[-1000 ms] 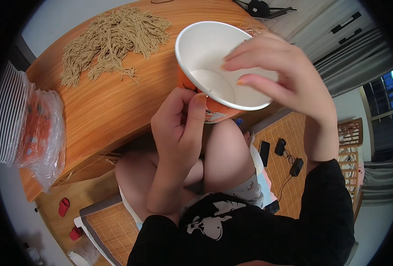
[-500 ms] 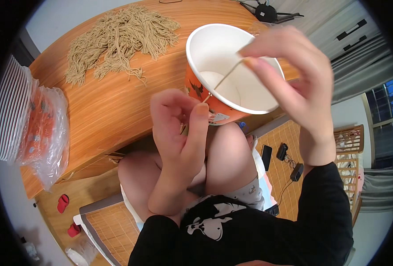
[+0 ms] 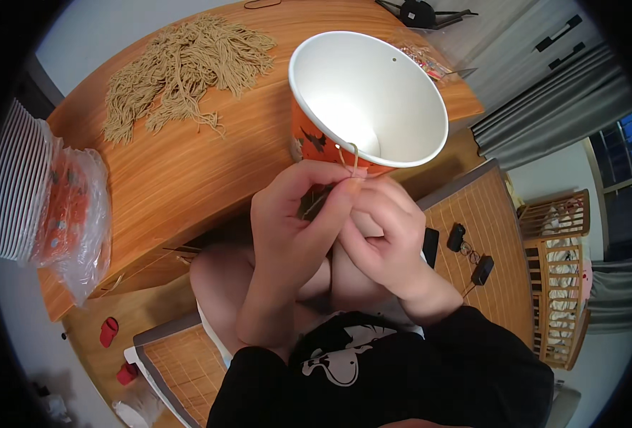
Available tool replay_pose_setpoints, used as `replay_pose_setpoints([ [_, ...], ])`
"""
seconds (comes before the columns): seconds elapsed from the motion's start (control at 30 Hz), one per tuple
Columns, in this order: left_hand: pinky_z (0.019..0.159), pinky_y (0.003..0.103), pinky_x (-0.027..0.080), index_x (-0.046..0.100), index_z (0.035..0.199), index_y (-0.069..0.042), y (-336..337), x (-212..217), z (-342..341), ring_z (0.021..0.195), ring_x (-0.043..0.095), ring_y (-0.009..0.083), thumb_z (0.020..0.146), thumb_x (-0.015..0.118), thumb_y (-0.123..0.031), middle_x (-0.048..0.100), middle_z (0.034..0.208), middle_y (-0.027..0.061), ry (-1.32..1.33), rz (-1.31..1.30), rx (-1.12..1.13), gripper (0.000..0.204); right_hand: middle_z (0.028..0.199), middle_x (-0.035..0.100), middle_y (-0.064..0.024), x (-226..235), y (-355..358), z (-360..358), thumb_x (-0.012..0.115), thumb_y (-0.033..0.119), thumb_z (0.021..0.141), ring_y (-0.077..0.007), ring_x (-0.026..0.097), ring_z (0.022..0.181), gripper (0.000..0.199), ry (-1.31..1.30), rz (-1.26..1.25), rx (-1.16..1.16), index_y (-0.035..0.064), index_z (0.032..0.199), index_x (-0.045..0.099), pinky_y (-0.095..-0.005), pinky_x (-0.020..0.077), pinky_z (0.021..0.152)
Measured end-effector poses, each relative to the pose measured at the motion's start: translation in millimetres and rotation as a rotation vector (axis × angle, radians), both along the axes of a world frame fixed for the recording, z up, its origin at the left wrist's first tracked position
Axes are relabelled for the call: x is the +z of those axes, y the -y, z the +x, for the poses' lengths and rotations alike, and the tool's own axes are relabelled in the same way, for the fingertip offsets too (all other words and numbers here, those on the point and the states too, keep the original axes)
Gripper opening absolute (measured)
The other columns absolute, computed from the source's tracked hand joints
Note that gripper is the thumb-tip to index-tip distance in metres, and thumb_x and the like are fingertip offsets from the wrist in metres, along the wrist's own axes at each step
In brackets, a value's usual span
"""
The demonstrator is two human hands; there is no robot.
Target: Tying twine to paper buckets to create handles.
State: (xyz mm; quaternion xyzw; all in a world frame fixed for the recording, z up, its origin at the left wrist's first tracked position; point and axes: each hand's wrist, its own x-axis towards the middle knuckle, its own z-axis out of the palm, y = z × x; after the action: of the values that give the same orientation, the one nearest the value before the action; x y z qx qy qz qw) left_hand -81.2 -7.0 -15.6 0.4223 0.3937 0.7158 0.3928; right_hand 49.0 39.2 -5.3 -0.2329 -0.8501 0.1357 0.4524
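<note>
Both hands meet below rim of orange paper bucket with white inside (image 3: 367,96): left hand (image 3: 298,214) and right hand (image 3: 380,239) pinching thin tan string (image 3: 350,158) at bucket's near edge, over round wooden surface (image 3: 187,164).

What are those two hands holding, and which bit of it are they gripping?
Both the left hand and right hand pinch a thin tan string at its end, just outside the near rim of the paper bucket, which it loops over.
</note>
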Motion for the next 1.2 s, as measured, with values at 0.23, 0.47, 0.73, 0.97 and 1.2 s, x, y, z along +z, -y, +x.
replay_pose_setpoints([
  [0.23,0.091,0.025,0.051,0.066,0.105,0.005,-3.3,2.8,2.1,0.097,0.068,0.0132,0.097,0.061,-0.002,0.073,0.103,0.0101,0.184,0.062,-0.096,0.011,0.095,0.068,-0.0091,-1.4,-20.5,10.3,0.084,0.008,0.074,-0.0224,0.065,0.088,0.039,-0.159,-0.145,0.034,0.0051,0.099,0.055,-0.0344,0.0519,0.077],
  [0.47,0.086,0.024,0.053,0.067,0.109,0.005,-5.9,-5.5,5.8,0.096,0.068,0.0126,0.097,0.063,-0.003,0.073,0.105,0.0118,0.097,0.037,0.002,0.014,0.099,0.071,-0.0095,-10.1,-19.2,10.6,0.072,-0.001,0.087,-0.0134,0.067,0.098,0.036,-0.296,-0.624,0.198,0.0018,0.113,0.047,-0.0283,0.0501,0.090],
  [0.73,0.080,0.023,0.052,0.076,0.106,0.000,-15.6,-15.4,3.7,0.088,0.067,0.0129,0.090,0.071,0.000,0.068,0.106,0.0074,-0.156,0.133,0.165,0.016,0.101,0.066,-0.0095,-2.0,1.8,28.7,0.057,-0.006,0.097,-0.0141,0.065,0.098,0.025,-0.426,-0.767,0.389,0.0010,0.117,0.043,-0.0281,0.0485,0.090],
  [0.97,0.080,0.023,0.051,0.076,0.106,0.001,-14.8,-15.4,4.5,0.090,0.067,0.0124,0.088,0.073,0.001,0.072,0.102,0.0086,-0.016,0.062,0.115,0.018,0.104,0.062,-0.0132,2.2,7.8,31.1,0.052,-0.007,0.098,-0.0162,0.061,0.103,0.022,-0.314,-0.588,0.477,0.0017,0.115,0.042,-0.0294,0.0488,0.091],
  [1.2,0.076,0.021,0.055,0.071,0.109,0.006,-11.8,-14.4,9.1,0.086,0.070,0.0120,0.091,0.070,0.002,0.075,0.101,0.0139,0.234,0.091,0.012,0.019,0.091,0.069,-0.0108,-3.3,8.3,25.0,0.066,-0.004,0.089,-0.0243,0.071,0.080,0.018,-0.151,-0.407,0.266,0.0016,0.102,0.055,-0.0298,0.0543,0.069],
])
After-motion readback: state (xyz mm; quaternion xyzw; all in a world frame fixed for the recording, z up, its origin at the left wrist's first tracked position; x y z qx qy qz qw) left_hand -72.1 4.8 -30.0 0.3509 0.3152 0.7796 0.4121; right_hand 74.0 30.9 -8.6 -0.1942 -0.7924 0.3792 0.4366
